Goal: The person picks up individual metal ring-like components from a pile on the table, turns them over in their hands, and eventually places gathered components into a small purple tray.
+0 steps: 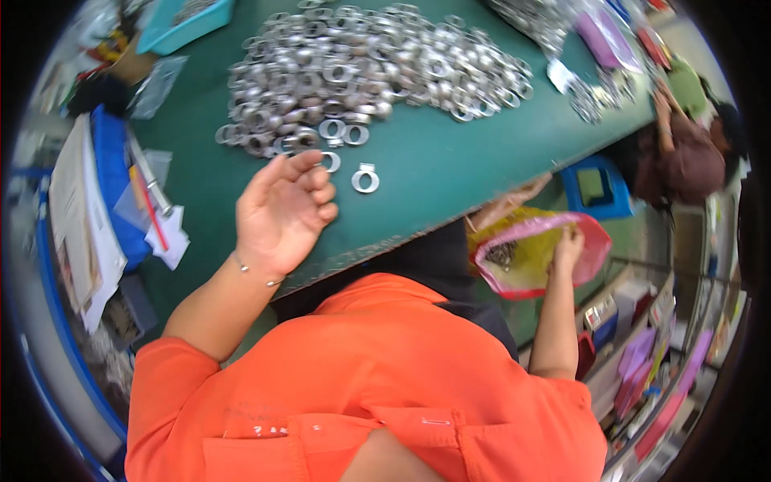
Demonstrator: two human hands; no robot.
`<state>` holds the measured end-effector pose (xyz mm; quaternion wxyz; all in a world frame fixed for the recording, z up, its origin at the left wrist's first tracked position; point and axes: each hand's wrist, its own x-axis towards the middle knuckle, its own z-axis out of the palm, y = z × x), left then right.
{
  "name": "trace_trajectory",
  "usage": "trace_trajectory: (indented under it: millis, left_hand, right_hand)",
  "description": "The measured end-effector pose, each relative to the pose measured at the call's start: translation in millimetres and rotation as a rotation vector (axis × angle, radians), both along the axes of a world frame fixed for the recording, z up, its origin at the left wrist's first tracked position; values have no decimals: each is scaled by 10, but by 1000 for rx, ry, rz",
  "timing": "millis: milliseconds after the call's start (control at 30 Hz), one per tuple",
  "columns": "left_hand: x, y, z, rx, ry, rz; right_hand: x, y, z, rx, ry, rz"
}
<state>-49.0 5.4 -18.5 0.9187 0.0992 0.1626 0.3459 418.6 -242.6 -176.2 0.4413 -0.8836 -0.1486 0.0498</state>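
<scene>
My left hand (285,210) rests palm up at the near edge of a heap of metal rings (337,68). Its fingers are loosely curled, and no object shows in the palm. A ring (330,161) lies just beyond its fingertips, partly covered by them. Another single ring with a small tab (365,178) lies apart to the right. Down at my right side, my right hand (567,247) reaches into the mouth of a yellow and pink bag (522,227). Its fingers look pinched together; what they hold is too small to make out. Small metal parts (502,254) sit inside the bag.
The green table (450,173) has a worn near edge. Papers and a blue folder (116,181) stand at left, with a turquoise tray (183,24) behind. A blue stool (596,186) is beyond the bag. Another person (683,165) works at far right; shelves (634,345) line the right.
</scene>
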Motion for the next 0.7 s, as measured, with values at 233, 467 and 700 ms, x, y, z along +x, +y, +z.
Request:
trace_trajectory:
  millis: [233,467,700]
  left_hand:
    - [-31,199,197,20,217,102]
    - [40,99,38,179,303,168]
    - [99,19,-43,492,567,105]
  right_hand:
    - [-1988,1797,1733,226,-649,1068]
    - [-2713,2429,1588,19,-668,1324]
    - [-2772,2154,1739,297,-112,1455]
